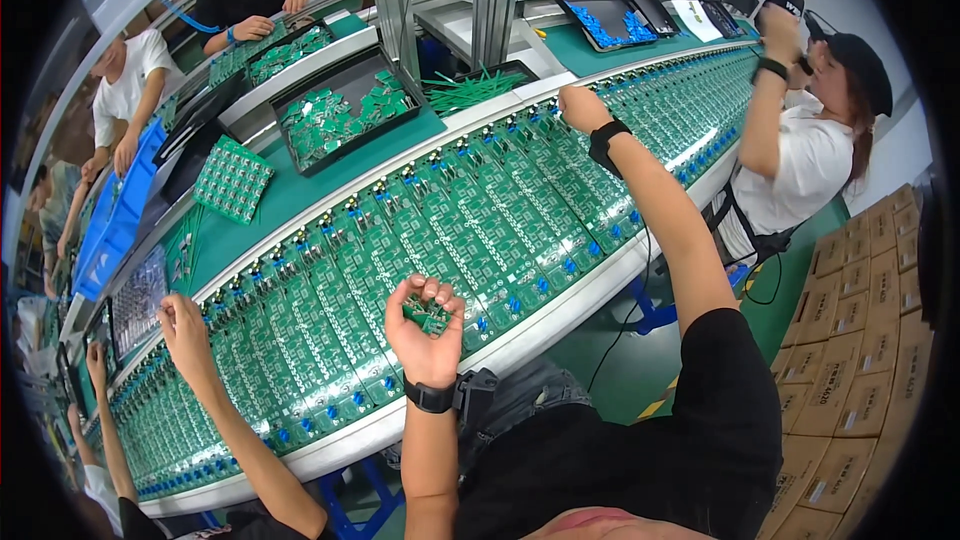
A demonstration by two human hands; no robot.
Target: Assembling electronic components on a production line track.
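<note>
My left hand (424, 332) is palm up over the near part of the conveyor line, its fingers curled round several small green circuit boards (428, 316). Under it runs a long row of green circuit board panels (490, 210), edge to edge, with blue parts along the near side and dark and metal parts along the far side. At the far edge of this row is my right hand (584, 110), its fingers bent inward in a closed grip. Whatever it may hold is hidden by the fingers. Both my wrists wear black bands.
Beyond the row stand a black tray (345, 75) of small green boards, loose green strips (480, 90) and a tray of blue parts (610, 10). A co-worker's hand (186, 335) reaches over the line at left; another person (800, 160) works at right. Stacked cartons (840, 380) stand behind.
</note>
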